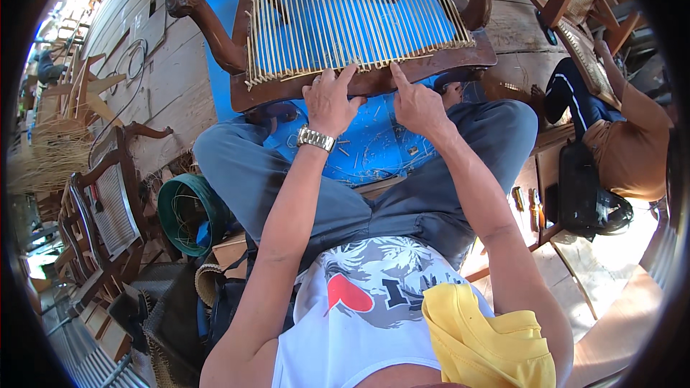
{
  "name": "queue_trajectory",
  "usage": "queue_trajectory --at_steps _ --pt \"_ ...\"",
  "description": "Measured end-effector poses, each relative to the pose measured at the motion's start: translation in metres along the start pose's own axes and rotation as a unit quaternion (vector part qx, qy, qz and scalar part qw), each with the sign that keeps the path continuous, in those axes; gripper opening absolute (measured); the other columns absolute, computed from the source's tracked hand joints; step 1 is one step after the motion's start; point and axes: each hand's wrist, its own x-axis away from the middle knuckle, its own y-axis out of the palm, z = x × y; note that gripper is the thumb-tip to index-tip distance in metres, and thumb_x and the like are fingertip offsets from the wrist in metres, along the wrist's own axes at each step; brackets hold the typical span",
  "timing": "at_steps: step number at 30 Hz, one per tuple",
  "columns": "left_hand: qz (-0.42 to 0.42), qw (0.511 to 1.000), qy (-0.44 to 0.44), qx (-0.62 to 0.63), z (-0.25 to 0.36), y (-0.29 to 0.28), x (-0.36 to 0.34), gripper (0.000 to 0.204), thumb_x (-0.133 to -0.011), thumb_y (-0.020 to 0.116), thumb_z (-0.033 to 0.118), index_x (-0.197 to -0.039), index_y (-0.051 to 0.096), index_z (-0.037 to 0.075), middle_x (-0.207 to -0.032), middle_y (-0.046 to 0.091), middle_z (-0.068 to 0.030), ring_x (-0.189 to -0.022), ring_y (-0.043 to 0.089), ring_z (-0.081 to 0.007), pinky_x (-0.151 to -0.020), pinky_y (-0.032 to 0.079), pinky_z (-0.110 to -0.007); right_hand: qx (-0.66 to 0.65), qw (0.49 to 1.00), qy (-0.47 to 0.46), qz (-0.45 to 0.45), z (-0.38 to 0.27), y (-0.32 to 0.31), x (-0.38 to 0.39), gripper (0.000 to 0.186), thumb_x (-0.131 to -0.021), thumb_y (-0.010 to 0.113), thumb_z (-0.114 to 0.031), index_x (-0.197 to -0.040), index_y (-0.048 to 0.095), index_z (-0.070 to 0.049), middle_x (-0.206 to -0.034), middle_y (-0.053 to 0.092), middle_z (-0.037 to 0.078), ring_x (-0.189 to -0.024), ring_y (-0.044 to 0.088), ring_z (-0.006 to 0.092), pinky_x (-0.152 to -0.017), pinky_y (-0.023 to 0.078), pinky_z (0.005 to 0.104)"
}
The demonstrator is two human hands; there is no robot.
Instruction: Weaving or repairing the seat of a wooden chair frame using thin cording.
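Observation:
A dark brown wooden chair (474, 56) stands in front of me, its seat frame facing my knees. Pale cane strands (352, 18) run side by side from back to front across the open seat, their ends along the front rail. My left hand (332, 103), with a metal watch on the wrist, rests on that rail, fingers apart and fingertips at the strand ends. To its right, my right hand (420, 108) touches the rail's edge with a stretched index finger; its other fingers bend under. I see nothing held in either hand.
A blue sheet (366, 147) with cane scraps lies under the chair. At left are a green bucket (188, 214), a cane-panelled chair (111, 208) and a bundle of loose cane (50, 154). Another person (629, 140) sits at right beside a black bag (586, 190) and a caned chair (578, 43).

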Motion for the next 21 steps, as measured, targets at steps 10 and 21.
queue_trajectory --at_steps 10,21 --pt "0.009 1.000 0.001 -0.004 0.000 0.001 0.001 0.063 -0.072 0.084 0.028 -0.129 0.059 0.023 -0.103 0.061 -0.0110 -0.100 0.061 -0.0297 -0.078 0.042 -0.049 -0.007 1.000 0.019 -0.006 0.001 -0.003 -0.001 0.068 -0.090 0.053 -0.018 -0.151 0.028 0.000 -0.070 0.065 0.026 -0.058 0.064 0.0391 -0.057 0.053 0.0484" --pt "0.017 1.000 0.000 -0.003 0.002 0.000 0.003 0.062 -0.072 0.084 0.030 -0.128 0.059 0.023 -0.098 0.059 -0.0101 -0.096 0.061 -0.0288 -0.076 0.041 -0.048 -0.001 0.999 0.048 -0.021 0.003 -0.007 -0.002 0.067 -0.090 0.054 -0.019 -0.150 0.028 0.000 -0.072 0.066 0.026 -0.062 0.064 0.0418 -0.060 0.053 0.0515"
